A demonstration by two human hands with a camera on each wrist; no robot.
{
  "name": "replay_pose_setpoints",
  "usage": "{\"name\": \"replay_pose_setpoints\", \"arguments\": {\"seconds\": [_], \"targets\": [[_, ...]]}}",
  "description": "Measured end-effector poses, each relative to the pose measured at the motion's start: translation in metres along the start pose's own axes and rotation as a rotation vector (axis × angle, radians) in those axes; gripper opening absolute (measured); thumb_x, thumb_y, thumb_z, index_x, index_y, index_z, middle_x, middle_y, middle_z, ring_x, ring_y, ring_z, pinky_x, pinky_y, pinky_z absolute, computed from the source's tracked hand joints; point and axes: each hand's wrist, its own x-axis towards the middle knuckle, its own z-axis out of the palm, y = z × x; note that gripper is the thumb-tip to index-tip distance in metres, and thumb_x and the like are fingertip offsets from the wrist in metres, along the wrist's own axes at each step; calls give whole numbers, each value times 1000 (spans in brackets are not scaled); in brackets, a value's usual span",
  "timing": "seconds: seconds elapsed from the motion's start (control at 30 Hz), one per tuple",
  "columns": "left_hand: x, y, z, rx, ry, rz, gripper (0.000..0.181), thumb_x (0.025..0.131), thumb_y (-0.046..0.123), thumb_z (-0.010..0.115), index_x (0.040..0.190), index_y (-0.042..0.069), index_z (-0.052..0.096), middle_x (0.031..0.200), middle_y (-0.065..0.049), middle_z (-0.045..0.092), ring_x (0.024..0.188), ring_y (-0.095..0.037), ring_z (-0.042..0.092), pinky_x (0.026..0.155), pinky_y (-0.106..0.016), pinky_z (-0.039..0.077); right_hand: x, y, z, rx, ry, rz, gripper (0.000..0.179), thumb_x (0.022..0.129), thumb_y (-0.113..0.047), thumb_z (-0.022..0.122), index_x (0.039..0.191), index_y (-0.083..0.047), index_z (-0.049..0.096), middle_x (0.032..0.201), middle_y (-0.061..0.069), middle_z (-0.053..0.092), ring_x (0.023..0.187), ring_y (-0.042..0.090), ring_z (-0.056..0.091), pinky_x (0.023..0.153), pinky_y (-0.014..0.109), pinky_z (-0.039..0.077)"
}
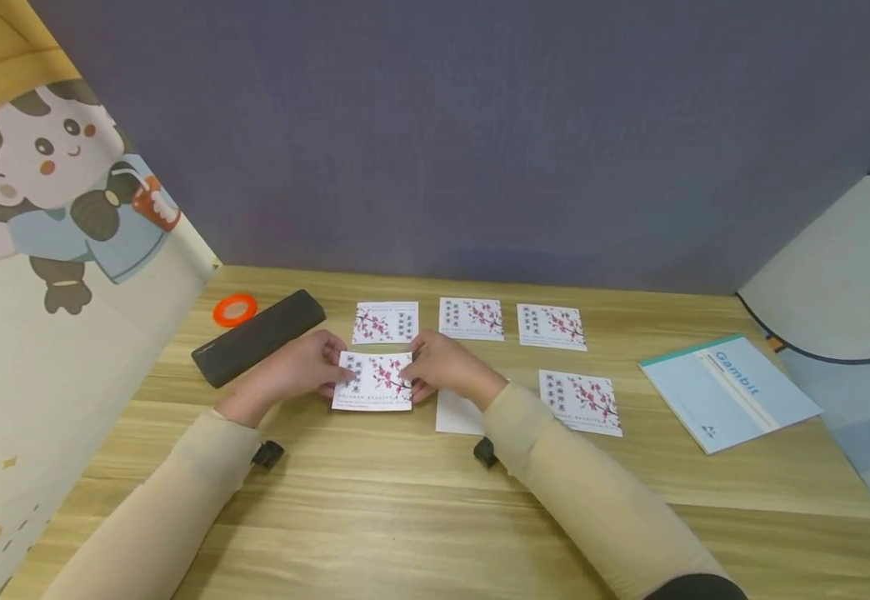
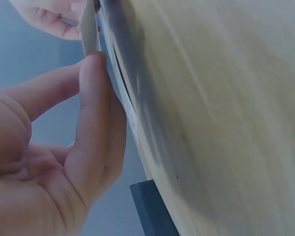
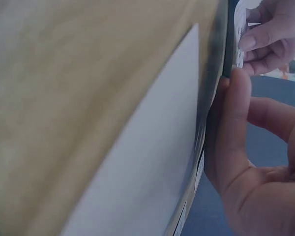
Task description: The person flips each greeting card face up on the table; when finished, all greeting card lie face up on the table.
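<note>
Both hands hold one white card (image 1: 373,393) printed with dark characters and a pink blossom branch. My left hand (image 1: 303,365) pinches its left edge, thumb on the printed face. The right hand (image 1: 450,367) pinches the opposite edge, with the thumb in front and fingers behind. In the left wrist view the card (image 2: 90,32) is seen nearly edge-on, raised at an angle to the table. Just behind lies a similar card (image 1: 386,323), its print upside down. A card showing a blank white side (image 1: 457,415) lies under the right forearm, partly hidden by it.
Two more blossom cards (image 1: 472,319) (image 1: 552,326) lie in the back row, and another card (image 1: 581,403) lies nearer right. At left are a long black case (image 1: 258,337) and an orange ring (image 1: 235,310). A light-blue "Gambit" pad (image 1: 731,393) lies far right. A grey panel (image 1: 435,150) stands behind.
</note>
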Motion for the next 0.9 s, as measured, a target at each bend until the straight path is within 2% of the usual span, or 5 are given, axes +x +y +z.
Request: {"name": "replay_pose_setpoints", "arguments": {"seconds": [0.2, 0.47, 0.67, 0.8, 0.9], "targets": [[-2, -1, 1, 57, -8, -2, 46, 96, 16, 79, 128, -6, 55, 115, -19, 63, 82, -16, 70, 71, -27, 64, 1, -4, 5, -148, 17, 20, 51, 97, -6, 75, 142, 2, 52, 84, 16, 72, 58, 18, 71, 65, 33, 67], [-1, 1, 5, 179, 9, -22, 45, 95, 20, 81, 127, -2, 59, 115, -17, 68, 78, -15, 69, 69, -26, 61, -3, -3, 5, -295, 21, -4, 35, 99, -11, 75, 127, -2, 55, 78, 11, 70, 61, 19, 71, 63, 30, 65], [2, 2, 7, 303, 31, -45, 43, 95, 25, 81, 127, 4, 63, 106, -9, 71, 71, -14, 68, 67, -26, 55, -5, -3, 4, -316, 20, -29, 35, 99, -9, 75, 126, -1, 55, 82, 14, 72, 65, 22, 73, 64, 31, 65], [1, 4, 8, 330, 39, -45, 41, 95, 25, 81, 125, 4, 63, 100, -7, 71, 69, -14, 67, 67, -26, 52, -5, -4, 5, -311, 19, -26, 35, 99, -8, 75, 126, -1, 55, 83, 14, 72, 66, 22, 73, 64, 31, 66], [0, 5, 8, 332, 42, -49, 41, 95, 25, 81, 125, 4, 63, 102, -8, 70, 69, -14, 67, 67, -26, 53, -4, -4, 5, -314, 22, -25, 35, 98, -7, 75, 125, -1, 55, 82, 14, 72, 65, 22, 72, 63, 31, 65]]}}
